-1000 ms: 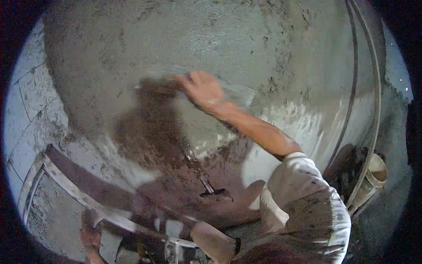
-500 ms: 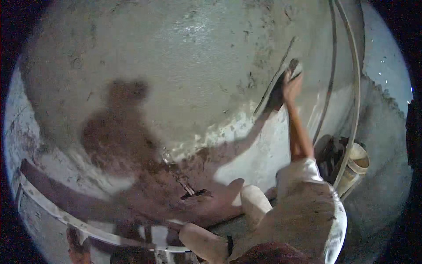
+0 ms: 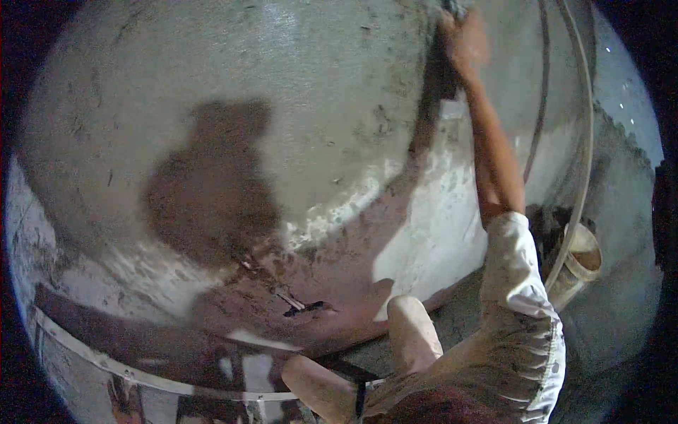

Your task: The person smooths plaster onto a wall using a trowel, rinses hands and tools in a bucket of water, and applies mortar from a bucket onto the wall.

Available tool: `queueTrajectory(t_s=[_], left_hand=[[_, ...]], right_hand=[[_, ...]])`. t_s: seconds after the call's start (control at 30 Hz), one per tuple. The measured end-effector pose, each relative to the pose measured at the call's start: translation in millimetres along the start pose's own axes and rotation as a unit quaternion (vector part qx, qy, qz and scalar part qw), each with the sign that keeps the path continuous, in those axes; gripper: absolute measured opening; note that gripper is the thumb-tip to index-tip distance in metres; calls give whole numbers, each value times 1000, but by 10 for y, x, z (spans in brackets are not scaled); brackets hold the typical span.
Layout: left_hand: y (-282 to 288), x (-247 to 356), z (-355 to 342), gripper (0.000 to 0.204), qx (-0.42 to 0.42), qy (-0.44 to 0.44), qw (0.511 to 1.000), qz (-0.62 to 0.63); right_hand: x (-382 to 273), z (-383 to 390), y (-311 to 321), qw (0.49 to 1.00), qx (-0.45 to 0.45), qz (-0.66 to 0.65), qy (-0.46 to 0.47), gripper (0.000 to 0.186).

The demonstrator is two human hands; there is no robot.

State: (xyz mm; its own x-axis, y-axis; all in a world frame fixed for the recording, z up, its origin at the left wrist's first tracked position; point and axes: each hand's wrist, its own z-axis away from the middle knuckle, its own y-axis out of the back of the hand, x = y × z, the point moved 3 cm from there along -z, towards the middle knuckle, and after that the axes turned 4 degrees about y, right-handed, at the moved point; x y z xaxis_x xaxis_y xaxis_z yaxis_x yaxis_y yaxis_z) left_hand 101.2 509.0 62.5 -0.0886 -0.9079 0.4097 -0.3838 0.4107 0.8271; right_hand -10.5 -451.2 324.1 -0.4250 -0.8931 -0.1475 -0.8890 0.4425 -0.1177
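Observation:
High on the wall, near the top edge, my right hand (image 3: 466, 44) is wrapped round a plastering trowel (image 3: 454, 8). Motion blurs the fingers, and most of the trowel is hidden by the hand or cut off by the frame. My right arm is stretched up along the wall. Wet grey plaster (image 3: 332, 85) covers most of the surface, ending in a ragged lower edge above a paler strip (image 3: 424, 240). My left hand does not show. My shadow (image 3: 219, 184) falls across the plaster.
My bent knees (image 3: 409, 321) are close to the wall's foot. Right of my arm stands a pale bucket (image 3: 575, 272), with a long hose or pole (image 3: 587, 141) in front of it. A pale rail (image 3: 141, 378) curves across the lower left. Stubs (image 3: 293, 302) poke from a hole low in the wall.
My right hand has moved up the wall with the trowel, and my arm has straightened. The view has shifted slightly.

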Motion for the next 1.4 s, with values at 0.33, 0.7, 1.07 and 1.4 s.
queueTrajectory(t_s=[0.33,0.7,1.07,1.4], left_hand=[[288,186,25,75,-31,0,999,-15],[256,678,68,81,-28,32,990,-138],[193,530,125,87,5,14,989,-148],[226,492,224,80,27,12,996,-84]], right_hand=[[-1311,1869,551,965,-54,-181,-182,78],[-3796,642,-442,986,-40,-161,-15,98],[-6606,901,-275,949,-173,-264,9,52],[-8082,1148,-43,908,-322,-258,78,57]])
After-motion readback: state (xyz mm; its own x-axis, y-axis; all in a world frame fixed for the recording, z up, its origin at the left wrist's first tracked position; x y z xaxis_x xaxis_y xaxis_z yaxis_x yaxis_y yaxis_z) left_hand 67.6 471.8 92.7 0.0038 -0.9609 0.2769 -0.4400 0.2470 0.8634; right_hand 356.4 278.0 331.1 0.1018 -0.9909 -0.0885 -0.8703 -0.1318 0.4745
